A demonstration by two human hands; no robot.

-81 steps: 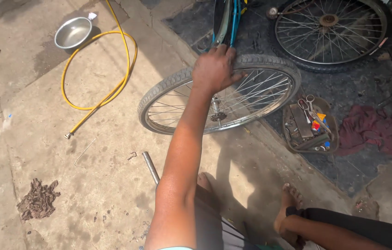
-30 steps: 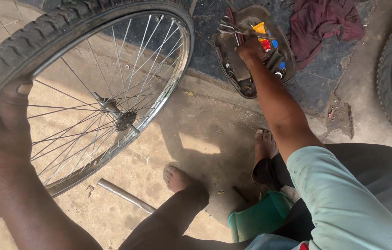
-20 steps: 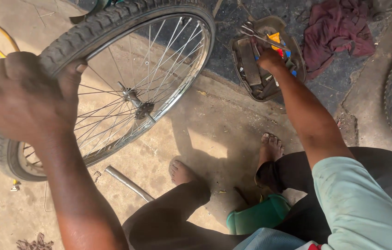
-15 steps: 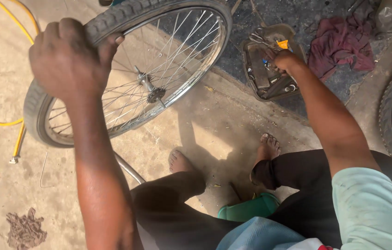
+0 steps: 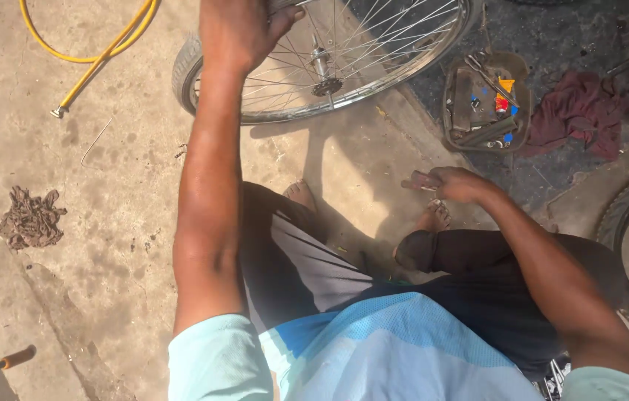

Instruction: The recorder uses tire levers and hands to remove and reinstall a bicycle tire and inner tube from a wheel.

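1. Your right hand (image 5: 457,183) has come back from the tool tray (image 5: 457,130) since half a second ago and now sits low, near your right foot (image 5: 433,217), with its fingers closed round a small dark tool (image 5: 420,180) whose end pokes out to the left of the knuckles. What kind of tool it is cannot be told.
2. Your left hand (image 5: 236,30) is up at the top of the view, fingers clenched over the rim of the bicycle wheel (image 5: 403,63), thumb hooked toward the spokes. The wheel stands tilted on the concrete, its hub (image 5: 323,83) just below and to the right of that thumb.
3. To work well, I would keep the left grip firm so the wheel cannot roll, and bring the tool up to the hub in a straight line, past the spokes rather than through them.
4. Outward from the right fingers: one tray of tools just beyond them, then one dark red rag (image 5: 578,119) to its right.
5. Further right lies one more tyre (image 5: 618,223), only partly in view.
6. Outward from the left fingers: one yellow hose (image 5: 103,53), one bundle of brown rag (image 5: 31,217), and one screwdriver (image 5: 8,360) with an orange handle far down at the lower left edge.
7. Two bare feet show between your hands.
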